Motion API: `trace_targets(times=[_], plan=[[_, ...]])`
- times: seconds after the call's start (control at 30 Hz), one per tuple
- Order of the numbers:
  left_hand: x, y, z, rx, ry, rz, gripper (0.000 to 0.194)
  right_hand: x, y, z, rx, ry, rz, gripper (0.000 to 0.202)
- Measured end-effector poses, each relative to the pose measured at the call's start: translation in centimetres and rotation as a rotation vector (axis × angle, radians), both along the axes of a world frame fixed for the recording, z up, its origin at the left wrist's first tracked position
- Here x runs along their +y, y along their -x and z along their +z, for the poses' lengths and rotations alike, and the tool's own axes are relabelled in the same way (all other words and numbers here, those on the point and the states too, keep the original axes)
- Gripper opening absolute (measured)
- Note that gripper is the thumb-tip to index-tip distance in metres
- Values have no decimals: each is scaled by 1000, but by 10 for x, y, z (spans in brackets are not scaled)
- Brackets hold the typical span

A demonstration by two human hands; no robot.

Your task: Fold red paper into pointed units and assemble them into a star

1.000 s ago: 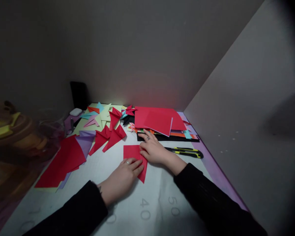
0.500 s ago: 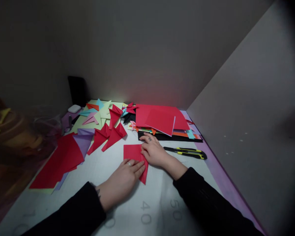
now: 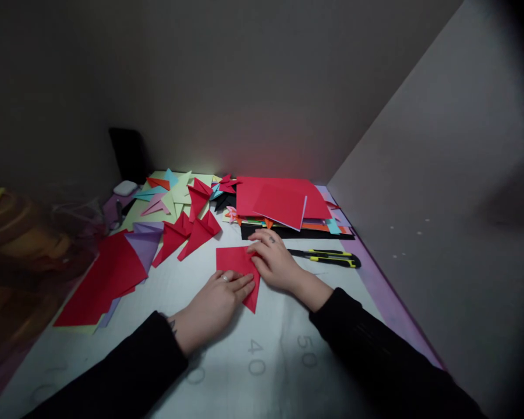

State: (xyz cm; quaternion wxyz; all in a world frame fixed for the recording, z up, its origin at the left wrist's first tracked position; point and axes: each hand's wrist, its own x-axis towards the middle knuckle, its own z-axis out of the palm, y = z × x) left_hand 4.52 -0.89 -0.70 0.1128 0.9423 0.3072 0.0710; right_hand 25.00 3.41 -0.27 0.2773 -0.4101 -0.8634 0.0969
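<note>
A partly folded sheet of red paper point(image 3: 231, 258) lies flat, with a narrow point toward me. My left hand point(image 3: 216, 302) rests on its lower part, fingers stretched out flat and pressing it down; a ring is on one finger. At the upper right edge, my right hand point(image 3: 276, 262) has its fingers bent and closed on the fold, partly hiding the paper there. A black and yellow utility knife point(image 3: 332, 258) lies just right of that hand. Several folded red paper pieces point(image 3: 201, 234) sit to the left of the sheet.
Behind my hands is a stack of coloured paper point(image 3: 283, 203), red on top. Red and purple sheets point(image 3: 105, 279) lie at left, with pale green folded pieces point(image 3: 179, 195) farther back. A dark phone-like slab point(image 3: 128, 154) leans on the wall. Walls bound the back and right.
The whole view has shifted slightly, so the table items appear a little higher and farther left. Both hands stay on the red paper, with the right fingers shifting slightly at the fold.
</note>
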Motion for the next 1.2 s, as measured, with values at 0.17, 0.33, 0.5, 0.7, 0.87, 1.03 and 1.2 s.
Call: trace_targets(times=[0.17,0.33,0.5,0.7,0.87,1.03,1.2], plan=[[0,0,1,-7,2,-2,44,-45,-19,-2,90,-4,300,27],[1,-1,0,17,-2,-5,44,-64,-23,-16,-42,5,260,45],[2,-1,3,34,46,19,42,-64,-24,-23,-70,-8,284,43],[3,-3,6,39,76,36,40,-75,-20,-18,-67,27,357,30],[3,-1,5,39,66,26,42,-77,-22,-14,-53,38,393,35],[1,1,1,24,17,19,43,-72,-29,-18,-30,-36,279,46],[1,1,-1,12,-6,25,46,-58,-31,-22,-55,22,76,45]])
